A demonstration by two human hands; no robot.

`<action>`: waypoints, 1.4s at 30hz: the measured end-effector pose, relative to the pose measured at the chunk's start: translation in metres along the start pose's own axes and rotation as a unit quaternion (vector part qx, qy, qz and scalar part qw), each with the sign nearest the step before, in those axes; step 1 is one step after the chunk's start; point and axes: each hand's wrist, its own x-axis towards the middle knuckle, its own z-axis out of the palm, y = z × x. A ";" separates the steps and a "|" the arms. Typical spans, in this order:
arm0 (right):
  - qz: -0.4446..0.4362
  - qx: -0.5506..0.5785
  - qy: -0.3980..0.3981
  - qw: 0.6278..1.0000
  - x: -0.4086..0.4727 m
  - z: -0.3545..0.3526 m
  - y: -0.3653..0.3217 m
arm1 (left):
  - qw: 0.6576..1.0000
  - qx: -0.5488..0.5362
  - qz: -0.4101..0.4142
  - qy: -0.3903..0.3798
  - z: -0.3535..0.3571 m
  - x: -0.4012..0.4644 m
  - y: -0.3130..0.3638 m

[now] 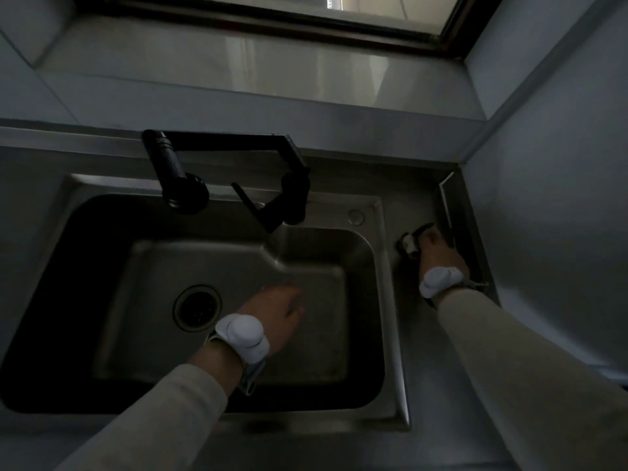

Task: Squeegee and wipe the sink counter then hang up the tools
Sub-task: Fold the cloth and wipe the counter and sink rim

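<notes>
Your right hand grips a dark squeegee on the narrow counter strip just right of the sink, the tool poking out left of your fingers, while your left hand hovers over the basin, fingers loosely relaxed.

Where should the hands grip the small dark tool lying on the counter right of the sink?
Grip the dark tool from above at its near end, where the right hand already rests. It lies flat on the counter close to the wall, so only the top is free.
</notes>
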 end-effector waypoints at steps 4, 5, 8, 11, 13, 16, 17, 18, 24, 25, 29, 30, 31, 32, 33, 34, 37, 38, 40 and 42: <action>-0.005 -0.012 -0.018 1.000 -0.026 0.006 0.009 | 1.000 0.010 -0.011 0.016 0.000 -0.015 0.010; -0.009 -0.026 -0.026 0.999 -0.030 0.012 0.007 | 1.000 0.006 -0.013 0.015 0.001 -0.018 0.010; -0.023 -0.041 -0.060 0.997 -0.057 0.011 0.008 | 0.999 -0.016 -0.015 0.024 -0.004 -0.039 0.021; -0.025 -0.024 -0.076 0.996 -0.075 0.018 0.002 | 0.999 -0.017 -0.021 0.032 -0.010 -0.055 0.020; -0.035 -0.002 -0.091 0.995 -0.089 0.022 -0.003 | 0.999 -0.015 -0.033 0.027 -0.015 -0.067 0.017; -0.042 0.032 -0.112 0.992 -0.106 0.019 -0.025 | 0.998 -0.022 -0.053 0.018 -0.025 -0.082 0.005; -0.049 0.027 -0.110 0.992 -0.108 0.014 -0.032 | 0.998 -0.025 -0.055 0.020 -0.028 -0.081 0.003; -0.057 0.020 -0.108 0.992 -0.112 0.012 -0.042 | 0.998 -0.024 -0.059 0.019 -0.033 -0.083 -0.003; -0.064 -0.020 -0.164 0.984 -0.134 0.009 -0.097 | 0.997 -0.007 -0.069 0.030 -0.061 -0.096 -0.042; -0.057 -0.018 -0.165 0.985 -0.139 0.010 -0.107 | 0.997 -0.007 -0.071 0.029 -0.067 -0.099 -0.053; -0.019 0.055 -0.194 0.979 -0.153 0.020 -0.165 | 0.998 0.019 -0.063 0.021 -0.095 -0.110 -0.111; -0.013 0.067 -0.212 0.975 -0.156 0.023 -0.180 | 0.998 0.025 -0.057 0.018 -0.102 -0.113 -0.124; -0.011 0.084 -0.220 0.972 -0.162 0.026 -0.201 | 0.998 0.029 -0.053 0.012 -0.112 -0.116 -0.142; -0.011 0.104 -0.214 0.971 -0.169 0.031 -0.224 | 0.998 0.031 -0.048 0.007 -0.122 -0.118 -0.161; -0.021 0.116 -0.203 0.972 -0.174 0.038 -0.245 | 0.998 0.032 -0.048 -0.002 -0.131 -0.122 -0.179; -0.054 0.095 -0.187 0.976 -0.181 0.039 -0.252 | 0.998 0.034 -0.052 -0.011 -0.133 -0.122 -0.183; -0.141 0.209 -0.276 0.928 -0.206 0.050 -0.315 | 0.996 0.027 -0.080 -0.012 -0.158 -0.124 -0.240; -0.115 0.341 -0.311 0.880 -0.211 0.050 -0.335 | 0.996 0.030 -0.079 -0.005 -0.165 -0.122 -0.255; -0.109 0.457 -0.258 0.844 -0.214 0.058 -0.352 | 0.996 0.049 -0.078 0.021 -0.173 -0.121 -0.268; -0.020 0.473 -0.190 0.860 -0.210 0.063 -0.373 | 0.993 0.065 -0.084 0.046 -0.183 -0.117 -0.286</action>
